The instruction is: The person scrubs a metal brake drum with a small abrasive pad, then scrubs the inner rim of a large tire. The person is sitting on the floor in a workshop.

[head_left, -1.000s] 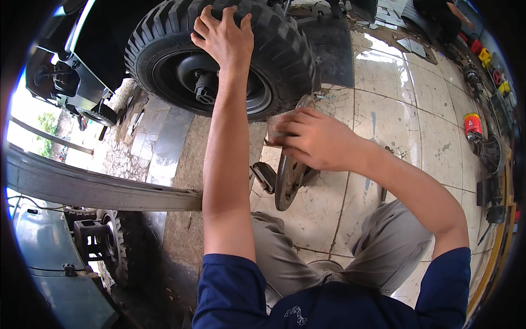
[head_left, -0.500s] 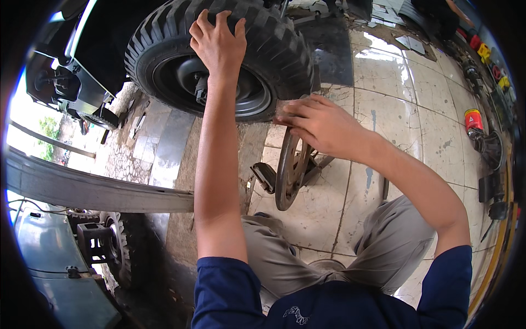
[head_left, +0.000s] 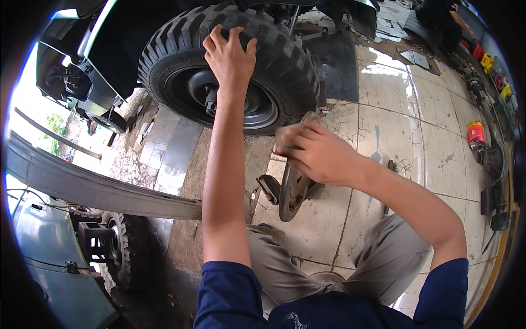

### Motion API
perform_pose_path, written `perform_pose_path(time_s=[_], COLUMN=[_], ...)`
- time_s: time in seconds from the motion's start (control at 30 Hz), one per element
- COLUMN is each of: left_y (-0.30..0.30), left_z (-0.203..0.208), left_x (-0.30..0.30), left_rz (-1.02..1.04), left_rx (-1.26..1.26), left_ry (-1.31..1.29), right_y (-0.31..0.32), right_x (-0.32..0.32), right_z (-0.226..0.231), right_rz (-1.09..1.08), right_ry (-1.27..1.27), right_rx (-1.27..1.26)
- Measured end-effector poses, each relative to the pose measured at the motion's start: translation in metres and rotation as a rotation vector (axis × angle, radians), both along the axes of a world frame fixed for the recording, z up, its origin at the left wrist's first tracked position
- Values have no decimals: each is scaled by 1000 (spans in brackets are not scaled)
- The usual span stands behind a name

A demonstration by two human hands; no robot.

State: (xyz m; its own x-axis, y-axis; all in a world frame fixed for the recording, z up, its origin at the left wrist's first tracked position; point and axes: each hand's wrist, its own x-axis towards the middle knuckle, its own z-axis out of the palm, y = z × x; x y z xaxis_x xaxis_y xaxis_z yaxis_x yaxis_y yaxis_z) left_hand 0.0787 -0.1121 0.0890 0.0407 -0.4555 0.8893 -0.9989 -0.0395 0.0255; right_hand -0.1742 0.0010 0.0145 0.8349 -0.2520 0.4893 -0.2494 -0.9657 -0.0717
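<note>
My left hand (head_left: 230, 57) rests with fingers spread on the tread of a big black tire (head_left: 285, 66) fitted on a dark wheel rim. My right hand (head_left: 318, 151) is curled at the upper edge of an upright, worn metal disc (head_left: 289, 192). Its fingers close on a thin reddish-brown piece (head_left: 282, 140), smeared by motion; its exact kind cannot be made out. Part of the disc lies hidden behind this hand. A dark block-like metal part (head_left: 268, 189) sits just left of the disc, low over the tiled floor.
A grey metal beam (head_left: 109, 189) reaches in from the left toward my left forearm. Below it stands a greenish vehicle (head_left: 60, 241). At the right lie a red can (head_left: 475, 131) and several metal parts. Another person (head_left: 438, 27) is at the far right.
The view has shifted slightly, so the tire and disc appear lower. My right hand and the reddish-brown piece have shifted slightly along the disc's upper edge; my left hand stays on the tire.
</note>
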Motion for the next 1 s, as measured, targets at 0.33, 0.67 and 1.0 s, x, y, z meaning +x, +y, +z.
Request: perform_pose_path(time_s=[0.33,0.67,1.0], left_y=[5,-4,-13], left_z=[10,3,3], left_x=[15,20,12], left_rz=[-207,-37,-39], left_rx=[-113,-132,-196], left_ry=[98,240,371], right_y=[-1,4,7], right_x=[-7,-3,-3], right_z=[9,4,2], right_rz=[42,38,43], right_ry=[79,54,17], right_rx=[108,180,122])
